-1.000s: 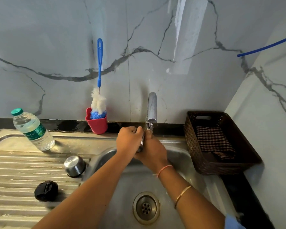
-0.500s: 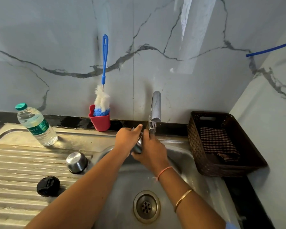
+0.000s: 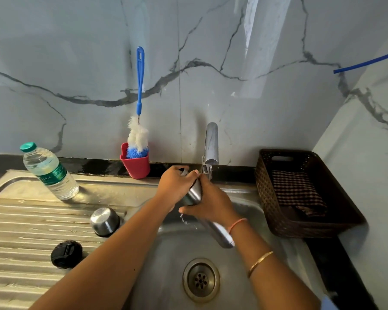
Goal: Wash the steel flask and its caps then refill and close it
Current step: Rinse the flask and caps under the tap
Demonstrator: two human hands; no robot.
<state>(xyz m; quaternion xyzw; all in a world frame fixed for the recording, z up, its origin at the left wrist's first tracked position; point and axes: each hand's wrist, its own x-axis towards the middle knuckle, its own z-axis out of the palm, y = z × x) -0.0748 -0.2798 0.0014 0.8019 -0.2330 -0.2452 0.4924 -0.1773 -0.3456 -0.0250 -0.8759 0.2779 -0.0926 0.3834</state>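
Even, fairly bright daylight fills the frame. 1 pale slanted band of glare crosses the marble wall [image 3: 262, 52] right of centre at the top. Highlights glint on the tap [image 3: 211, 142], the steel cap [image 3: 104, 220] and the flask [image 3: 194, 192]. The basket [image 3: 267, 198] and water bottle [image 3: 49, 171] throw soft shadows rightward. Straight edges bow toward the frame's borders. Focus is sharp centrally and softer in the corners.
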